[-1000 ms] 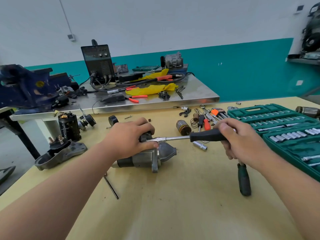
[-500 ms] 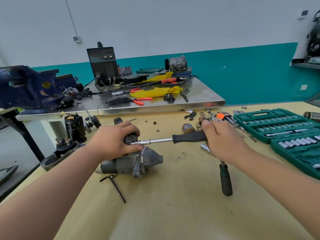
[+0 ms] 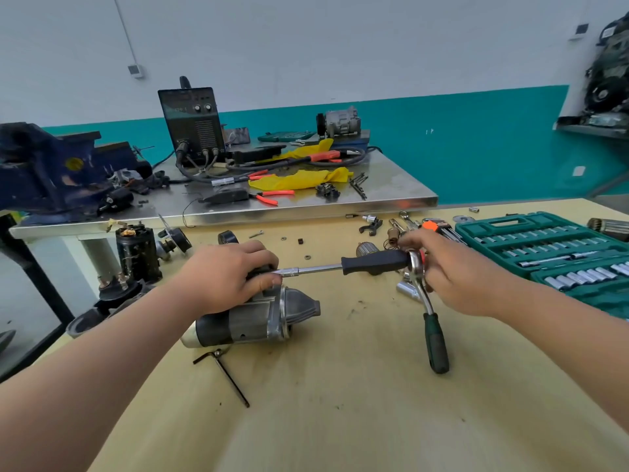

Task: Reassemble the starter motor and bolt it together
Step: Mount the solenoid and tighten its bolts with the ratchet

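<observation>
Black hex key (image 3: pixel 223 374) lies nearest, just below the starter motor (image 3: pixel 258 318) at centre frame, clamped from above by the left hand (image 3: pixel 221 275). Beyond, the right hand (image 3: pixel 456 277) pinches the ratchet (image 3: pixel 437 345) head against the black-handled driver (image 3: pixel 372 262); a half-seated joint could slip, jerking the motor sideways.

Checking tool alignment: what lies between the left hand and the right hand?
In the head view, a black-handled socket driver bridges left hand and right hand.
</observation>
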Demonstrator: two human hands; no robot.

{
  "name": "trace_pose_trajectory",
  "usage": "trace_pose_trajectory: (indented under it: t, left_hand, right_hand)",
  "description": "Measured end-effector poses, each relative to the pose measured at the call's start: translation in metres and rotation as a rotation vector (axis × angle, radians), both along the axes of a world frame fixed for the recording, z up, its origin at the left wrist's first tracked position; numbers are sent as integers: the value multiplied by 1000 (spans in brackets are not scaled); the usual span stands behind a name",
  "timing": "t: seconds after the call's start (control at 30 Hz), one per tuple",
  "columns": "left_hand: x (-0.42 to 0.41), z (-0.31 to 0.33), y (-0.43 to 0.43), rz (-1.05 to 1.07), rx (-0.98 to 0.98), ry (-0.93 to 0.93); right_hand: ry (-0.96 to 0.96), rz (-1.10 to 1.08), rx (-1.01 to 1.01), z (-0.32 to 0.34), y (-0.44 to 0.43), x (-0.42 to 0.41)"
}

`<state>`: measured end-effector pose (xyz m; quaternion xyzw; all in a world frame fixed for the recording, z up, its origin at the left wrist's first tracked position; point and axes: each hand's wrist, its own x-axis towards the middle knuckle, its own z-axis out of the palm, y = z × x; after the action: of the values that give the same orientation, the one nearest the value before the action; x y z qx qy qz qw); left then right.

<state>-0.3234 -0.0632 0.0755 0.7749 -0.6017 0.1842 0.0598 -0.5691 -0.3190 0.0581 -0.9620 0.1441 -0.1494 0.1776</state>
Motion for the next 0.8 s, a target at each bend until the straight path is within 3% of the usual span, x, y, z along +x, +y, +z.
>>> trace_pose_trajectory:
  t: [0.07, 0.1, 0.13, 0.2, 0.3, 0.57, 0.8]
  left_hand:
    - [1, 0, 0, -18, -6, -6]
    - [1, 0, 0, -20, -3, -8]
    - [0, 0, 0, -21, 5, -8]
    - [0, 1, 0, -12, 18, -11]
    - [3, -3, -3, 31, 16, -39]
    - [5, -10, -10, 81, -92, -39]
    - [-3, -18, -4, -46, -271, -192]
  right_hand:
    - [111, 18, -478, -7, -9, -8]
    - [33, 74, -700, -12, -13, -6]
    - [-89, 154, -837, -16, -17, -2]
    - [-309, 257, -918, -20, -18, 9]
    - [-510, 330, -875, -26, -16, 25]
    - [-712, 309, -730, -31, -8, 31]
    - [-733, 219, -310, -30, 18, 23]
